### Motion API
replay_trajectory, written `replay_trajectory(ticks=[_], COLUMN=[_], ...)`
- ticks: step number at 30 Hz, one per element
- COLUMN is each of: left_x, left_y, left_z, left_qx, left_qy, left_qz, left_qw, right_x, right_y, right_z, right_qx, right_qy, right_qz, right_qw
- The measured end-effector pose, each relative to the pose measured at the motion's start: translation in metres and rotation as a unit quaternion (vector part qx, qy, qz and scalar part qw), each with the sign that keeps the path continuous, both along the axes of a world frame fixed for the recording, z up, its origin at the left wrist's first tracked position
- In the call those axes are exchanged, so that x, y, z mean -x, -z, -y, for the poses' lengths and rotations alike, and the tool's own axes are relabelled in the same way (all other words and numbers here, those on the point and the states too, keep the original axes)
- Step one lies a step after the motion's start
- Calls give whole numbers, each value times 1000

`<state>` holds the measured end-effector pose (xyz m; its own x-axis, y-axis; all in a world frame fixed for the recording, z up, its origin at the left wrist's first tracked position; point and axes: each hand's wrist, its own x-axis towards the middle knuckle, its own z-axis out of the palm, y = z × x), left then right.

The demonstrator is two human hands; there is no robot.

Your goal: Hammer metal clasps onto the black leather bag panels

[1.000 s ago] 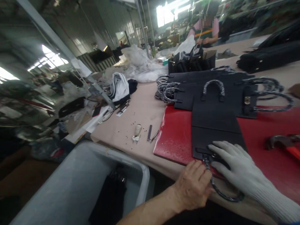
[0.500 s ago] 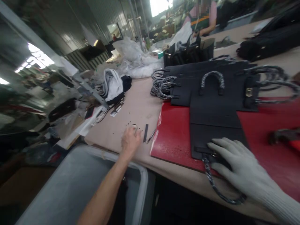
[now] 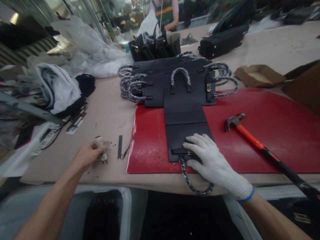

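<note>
Left hand (image 3: 88,155) curls around pronged tool (image 3: 99,141); gloved right hand (image 3: 205,156) lies flat, best steadying black panel (image 3: 183,130) evenly.

Bare left hand (image 3: 86,155) thumb forward, fingers curled — gloved right hand (image 3: 206,160) palm down, fingers spread.

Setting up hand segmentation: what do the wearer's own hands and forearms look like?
Right hand: whitish knit glove with a ribbed, blue-edged cuff. Left hand: bare, no glove. Both forearms are bare where visible; no sleeves in view.
</note>
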<state>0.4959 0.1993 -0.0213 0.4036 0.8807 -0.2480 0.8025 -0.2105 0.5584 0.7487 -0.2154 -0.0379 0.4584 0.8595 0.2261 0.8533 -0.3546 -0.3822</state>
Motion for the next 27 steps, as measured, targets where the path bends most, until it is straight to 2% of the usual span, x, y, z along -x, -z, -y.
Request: replay_trajectory(ticks=[1,3,6,9,13,15,18,23,27], left_x=[1,-4,-25,-54,-78,-82,-83,-77,-76], left_y=[-3,-9,-12,-4,15,22,28,29,30], left_z=[7,28,75,127,175,186,188,184,191], left_qx=[35,98,114,105,43,-1,-44,15,30], left_qy=[-23,-46,-26,21,137,187,213,207,203], left_qz=[93,236,366,434,433,412,399,391,424], left_qw=[995,966,923,895,890,892,891,897,882], right_x=[0,1,1,1,1,1,2,3,2], right_y=[0,1,1,1,-1,-1,-2,0,-1], right_z=[0,0,-1,-1,-2,-3,-3,-3,-4], right_qx=[-2,-4,-5,-4,-3,-5,-7,-18,-17], right_qy=[1,3,7,9,5,7,14,18,17], right_qz=[-1,-2,-4,-6,-8,-13,-22,-26,-33], right_qw=[1000,1000,1000,1000,1000,1000,1000,999,999])
